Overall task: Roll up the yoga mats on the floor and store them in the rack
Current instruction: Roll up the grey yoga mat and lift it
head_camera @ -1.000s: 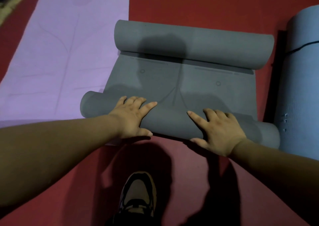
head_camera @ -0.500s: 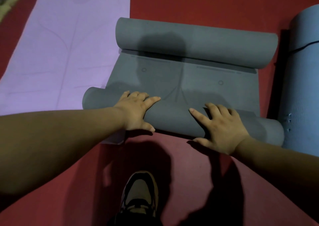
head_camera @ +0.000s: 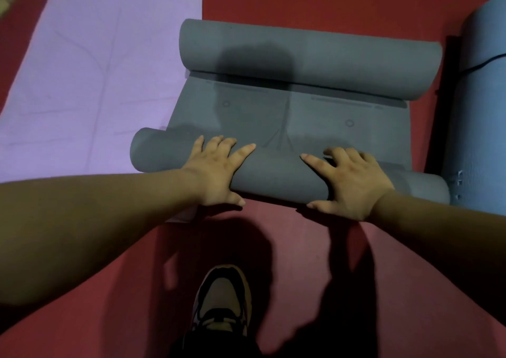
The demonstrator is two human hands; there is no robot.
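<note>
Grey mat (head_camera: 287, 116) sits mid-frame on the red floor (head_camera: 301, 1), curled at both ends. Left hand (head_camera: 216, 171) and right hand (head_camera: 353, 185) press its near roll, fingers spread flat. Purple mat (head_camera: 95, 70) lies flat upper left; blue rolled mat (head_camera: 482, 111) at the right edge; a shoe (head_camera: 221, 300) bottom centre.

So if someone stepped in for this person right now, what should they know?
Left hand: open, pressing the near roll of the grey foam yoga mat.
Right hand: open, on the same roll.
Mat's middle lies flat on the red floor; its far end is curled into a second roll.
Done: the light blue foam mat, rolled and banded, at right.
Left: finish the grey mat, roll the flat lilac mat, rack all three; no rack in view.
</note>
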